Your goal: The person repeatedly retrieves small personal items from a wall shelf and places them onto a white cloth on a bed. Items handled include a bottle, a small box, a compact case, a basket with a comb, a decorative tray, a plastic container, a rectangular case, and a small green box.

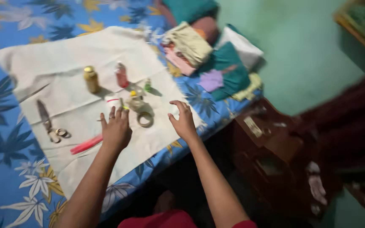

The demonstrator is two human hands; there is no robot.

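Bed [5, 139]: we see a blue leaf-print sheet; it carries everything, so the bed serves as the work surface.
Cloth [64, 55]: a cream sheet spread flat over the bed, apparently to keep the small items together and easy to see.
Fabric pile [216, 55]: folded pieces stacked at the far corner, well apart from the hands.
Scissors [47, 120]: lying flat on the cloth's left part.
Red strip [85, 145]: just beside our left hand.
Bottles [91, 79]: upright in a loose row beyond the hands.
Ring [145, 119]: flat on the cloth, between both hands.
Left hand [115, 128]: grip released, fingers spread, resting on or just over the cloth.
Right hand [183, 120]: grip released, holding nothing, near the ring.
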